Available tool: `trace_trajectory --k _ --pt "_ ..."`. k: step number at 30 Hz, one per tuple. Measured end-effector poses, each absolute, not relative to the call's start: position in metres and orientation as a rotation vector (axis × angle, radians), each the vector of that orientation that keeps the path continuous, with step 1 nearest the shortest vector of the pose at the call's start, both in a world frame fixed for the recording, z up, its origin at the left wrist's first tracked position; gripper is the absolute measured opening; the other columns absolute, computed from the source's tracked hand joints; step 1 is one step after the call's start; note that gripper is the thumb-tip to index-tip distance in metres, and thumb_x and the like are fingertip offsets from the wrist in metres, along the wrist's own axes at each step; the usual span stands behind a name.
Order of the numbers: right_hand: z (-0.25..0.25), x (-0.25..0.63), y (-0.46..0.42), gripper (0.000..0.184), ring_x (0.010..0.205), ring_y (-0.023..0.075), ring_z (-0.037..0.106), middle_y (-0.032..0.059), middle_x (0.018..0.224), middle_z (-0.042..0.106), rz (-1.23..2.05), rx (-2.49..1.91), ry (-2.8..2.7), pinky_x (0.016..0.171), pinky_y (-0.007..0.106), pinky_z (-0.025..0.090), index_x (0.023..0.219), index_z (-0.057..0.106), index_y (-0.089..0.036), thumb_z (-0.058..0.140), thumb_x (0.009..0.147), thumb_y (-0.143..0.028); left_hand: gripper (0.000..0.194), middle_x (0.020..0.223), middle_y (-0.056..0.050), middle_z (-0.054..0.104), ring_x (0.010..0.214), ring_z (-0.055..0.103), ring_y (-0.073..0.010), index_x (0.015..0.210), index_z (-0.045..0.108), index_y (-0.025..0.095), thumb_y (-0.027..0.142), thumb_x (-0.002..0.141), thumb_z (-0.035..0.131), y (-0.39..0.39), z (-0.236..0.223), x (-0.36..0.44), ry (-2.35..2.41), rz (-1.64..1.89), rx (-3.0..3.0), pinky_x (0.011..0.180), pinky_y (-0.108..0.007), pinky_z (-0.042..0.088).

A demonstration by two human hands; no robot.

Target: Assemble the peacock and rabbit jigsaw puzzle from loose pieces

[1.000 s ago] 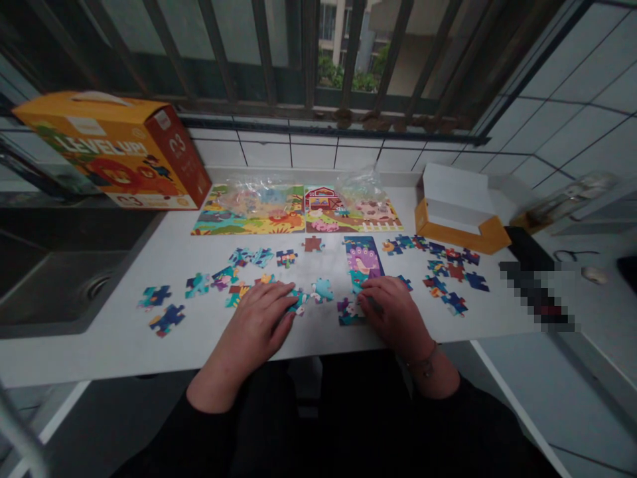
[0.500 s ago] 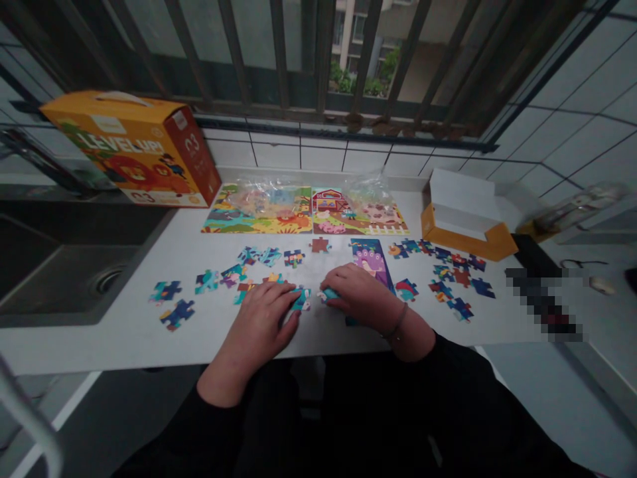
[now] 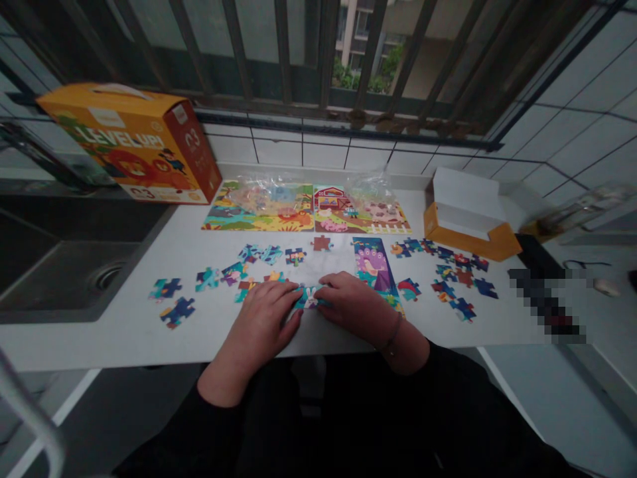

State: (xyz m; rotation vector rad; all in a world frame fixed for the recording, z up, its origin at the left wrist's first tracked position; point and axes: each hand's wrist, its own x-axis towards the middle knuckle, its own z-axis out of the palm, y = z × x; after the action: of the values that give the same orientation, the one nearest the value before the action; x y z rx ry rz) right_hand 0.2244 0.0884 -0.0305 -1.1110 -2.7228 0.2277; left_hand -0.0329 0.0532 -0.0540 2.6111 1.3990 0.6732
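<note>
The rabbit piece (image 3: 310, 298) sits between my left hand (image 3: 267, 307) and right hand (image 3: 354, 303), fingertips of both at its edges; I cannot tell whether either is pinching. Just beyond my right hand lies the peacock picture (image 3: 371, 260).

Left hand (image 3: 269, 302) and right hand (image 3: 354, 302) near each other, palms down, fingers (image 3: 285, 289) bent, 2 arms (image 3: 225, 380) angled inward

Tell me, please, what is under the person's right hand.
A teal bit of puzzle with a rabbit shows partly from under the right hand. The hand also hides part of the peacock card; whatever else lies beneath it is covered and cannot be seen.
</note>
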Motion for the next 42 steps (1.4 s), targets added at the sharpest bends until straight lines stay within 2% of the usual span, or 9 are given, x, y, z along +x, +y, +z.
trace_trajectory --k 5,9,12,16,21,25,30,42 --pt "-0.03 0.213 0.075 0.015 0.105 0.0268 0.066 0.0127 0.121 0.075 0.15 -1.191 -2.743 0.092 0.039 0.053 0.118 0.078 -0.019 0.067 0.108 -0.018 0.035 0.146 -0.009 0.074 0.133 0.067 -0.0312 0.143 0.073 0.029 0.029 0.111 0.06 0.052 -0.052 -0.031 1.307 0.586 2.689 0.119 -0.058 0.047" --pt "-0.025 0.212 0.069 0.015 0.106 0.0273 0.067 0.0117 0.124 0.076 0.14 -1.19 -2.729 0.088 0.039 0.054 0.119 0.079 -0.021 0.068 0.108 -0.021 0.034 0.146 -0.009 0.074 0.132 0.067 -0.0307 0.143 0.073 0.03 0.029 0.112 0.059 0.051 -0.05 -0.03 1.317 0.583 2.693 0.118 -0.057 0.047" --pt "-0.02 0.235 0.072 0.017 0.111 0.0276 0.069 0.0104 0.129 0.077 0.13 -1.167 -2.573 0.094 0.041 0.054 0.118 0.079 -0.023 0.065 0.109 -0.02 0.033 0.147 -0.009 0.074 0.133 0.067 -0.0314 0.141 0.073 0.03 0.029 0.111 0.06 0.052 -0.051 -0.03 1.32 0.592 2.693 0.118 -0.058 0.047" --pt "-0.022 0.29 0.072 0.019 0.111 0.0301 0.07 0.0123 0.118 0.079 0.059 -1.299 -2.226 0.102 0.048 0.055 0.119 0.078 -0.02 0.061 0.11 -0.021 0.028 0.154 -0.01 0.071 0.138 0.066 -0.0336 0.135 0.075 0.03 0.031 0.11 0.062 0.056 -0.057 -0.031 1.324 0.601 2.68 0.122 -0.064 0.045" --pt "-0.05 0.326 0.051 0.018 0.118 0.0318 0.069 0.0127 0.123 0.078 0.098 -1.33 -2.153 0.104 0.053 0.054 0.12 0.077 -0.022 0.064 0.109 -0.023 0.021 0.154 -0.012 0.071 0.136 0.067 -0.0335 0.124 0.075 0.025 0.032 0.111 0.061 0.065 -0.061 -0.025 1.299 0.629 2.664 0.118 -0.06 0.049" --pt "-0.066 0.324 0.041 0.016 0.118 0.0312 0.068 0.0118 0.121 0.077 0.068 -1.296 -2.099 0.106 0.054 0.053 0.117 0.077 -0.024 0.065 0.107 -0.021 0.016 0.143 -0.012 0.076 0.128 0.071 -0.0336 0.112 0.072 0.022 0.034 0.111 0.061 0.071 -0.054 -0.018 1.271 0.581 2.635 0.111 -0.057 0.053" --pt "-0.066 0.32 0.044 0.013 0.111 0.0299 0.069 0.0103 0.115 0.077 0.063 -1.305 -2.05 0.1 0.05 0.054 0.113 0.075 -0.024 0.067 0.105 -0.019 0.02 0.127 -0.011 0.078 0.118 0.072 -0.0332 0.125 0.067 0.024 0.034 0.108 0.064 0.078 -0.045 -0.013 1.287 0.565 2.558 0.101 -0.053 0.053" --pt "-0.065 0.321 0.042 0.009 0.103 0.0279 0.068 0.0077 0.105 0.077 0.098 -1.282 -2.044 0.1 0.049 0.052 0.105 0.071 -0.024 0.063 0.108 -0.021 0.02 0.128 -0.012 0.076 0.121 0.069 -0.0308 0.125 0.068 0.022 0.034 0.112 0.058 0.086 -0.045 0.006 1.215 0.622 2.541 0.108 -0.053 0.054"
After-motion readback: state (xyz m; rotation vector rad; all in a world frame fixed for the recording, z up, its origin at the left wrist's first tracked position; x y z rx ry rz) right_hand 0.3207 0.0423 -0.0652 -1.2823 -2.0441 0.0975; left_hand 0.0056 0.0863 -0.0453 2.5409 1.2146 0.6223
